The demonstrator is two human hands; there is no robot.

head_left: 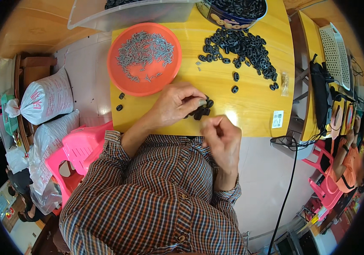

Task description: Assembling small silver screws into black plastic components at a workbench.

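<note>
My left hand (pixel 174 105) is closed in a pinch over the near edge of the yellow table (pixel 250 112). Whatever lies between its thumb and finger is too small or hidden to make out. Just under those fingertips sits a small cluster of black oval plastic pieces (pixel 199 113). To the right of the cluster, my right hand (pixel 222 140) is curled with thumb and forefinger together, slightly blurred; its contents do not show. Beyond my left hand, an orange round tray (pixel 118 78) holds many small grey metal pins (pixel 145 49). A heap of black two-holed pieces (pixel 250 49) spreads across the far right.
At the far edge stand a clear plastic bin (pixel 148 16) and a round tin (pixel 233 22) of black pieces. A small clear bag (pixel 284 84) and a white label (pixel 277 119) lie right. Pink chair (pixel 84 146) and white sacks (pixel 48 95) are left; a black cable (pixel 290 182) hangs right.
</note>
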